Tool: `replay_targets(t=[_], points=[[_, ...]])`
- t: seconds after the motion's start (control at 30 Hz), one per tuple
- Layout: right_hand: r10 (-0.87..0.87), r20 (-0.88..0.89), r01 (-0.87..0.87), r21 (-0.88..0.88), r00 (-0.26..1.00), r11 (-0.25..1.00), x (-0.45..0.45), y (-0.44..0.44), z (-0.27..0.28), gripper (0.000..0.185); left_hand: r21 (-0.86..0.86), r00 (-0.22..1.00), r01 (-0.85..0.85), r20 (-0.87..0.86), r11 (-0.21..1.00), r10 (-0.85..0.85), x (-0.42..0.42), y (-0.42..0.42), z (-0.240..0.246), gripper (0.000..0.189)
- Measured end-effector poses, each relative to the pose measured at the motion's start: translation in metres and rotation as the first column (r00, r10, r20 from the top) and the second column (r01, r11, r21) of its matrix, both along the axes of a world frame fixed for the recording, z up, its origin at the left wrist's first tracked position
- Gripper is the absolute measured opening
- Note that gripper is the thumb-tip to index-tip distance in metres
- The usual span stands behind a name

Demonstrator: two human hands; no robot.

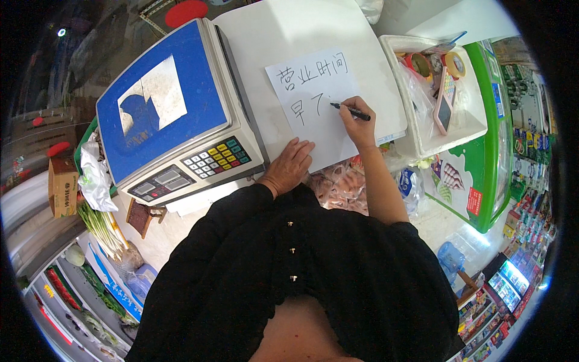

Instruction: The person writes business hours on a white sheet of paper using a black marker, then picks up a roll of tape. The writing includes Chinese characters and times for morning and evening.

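A sheet of white paper (325, 140) with dark handwriting lies on a white tabletop (253, 40). My right hand (359, 122) grips a black marker pen (357, 112), its tip at the paper beside the second line of strokes. Whether the tip touches the sheet I cannot tell. My left hand (289, 165) rests palm down over the paper's lower left edge, holding nothing, its fingers slightly spread.
Left of the paper stands a weighing scale (199, 113) with a blue platform and keypad. On the right, a white foam box (470, 122) contains tape rolls (453, 64) and a pink calculator (445, 102). Bagged goods (341, 185) sit below the table edge, near a green-trimmed freezer (486, 181).
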State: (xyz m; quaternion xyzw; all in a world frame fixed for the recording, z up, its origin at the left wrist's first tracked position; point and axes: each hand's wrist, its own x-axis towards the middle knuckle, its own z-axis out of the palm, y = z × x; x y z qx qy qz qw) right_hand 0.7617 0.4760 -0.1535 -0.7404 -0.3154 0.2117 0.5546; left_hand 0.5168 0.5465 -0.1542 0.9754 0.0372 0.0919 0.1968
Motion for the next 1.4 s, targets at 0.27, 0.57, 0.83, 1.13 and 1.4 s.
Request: replay_targets(t=[0.27, 0.57, 0.83, 1.13, 1.4], points=[[-0.084, -0.177, 0.092, 0.037, 0.981, 0.995, 0.012, -0.006, 0.0, 0.008, -0.027, 1.0, 0.014, -0.008, 1.0, -0.014, 0.0, 0.002, 0.001, 0.032], [-0.034, -0.082, 0.041, 0.074, 0.996, 0.996, 0.023, 0.006, -0.007, 0.013, -0.014, 1.0, 0.021, -0.018, 1.0, -0.021, 0.002, 0.002, 0.001, 0.036], [-0.064, 0.084, 0.067, -0.034, 0.994, 0.997, 0.021, 0.009, 0.001, 0.013, -0.021, 0.999, 0.021, -0.04, 1.0, -0.022, 0.001, 0.002, 0.004, 0.036], [-0.049, 0.106, 0.054, -0.044, 0.993, 0.998, 0.02, 0.004, 0.003, 0.011, -0.036, 0.999, 0.008, -0.037, 0.999, -0.01, 0.002, 0.001, 0.006, 0.032], [-0.042, 0.099, 0.05, -0.082, 0.994, 0.995, 0.019, -0.008, 0.004, 0.008, -0.044, 1.0, 0.01, -0.021, 0.999, -0.011, 0.002, 0.002, 0.003, 0.03]])
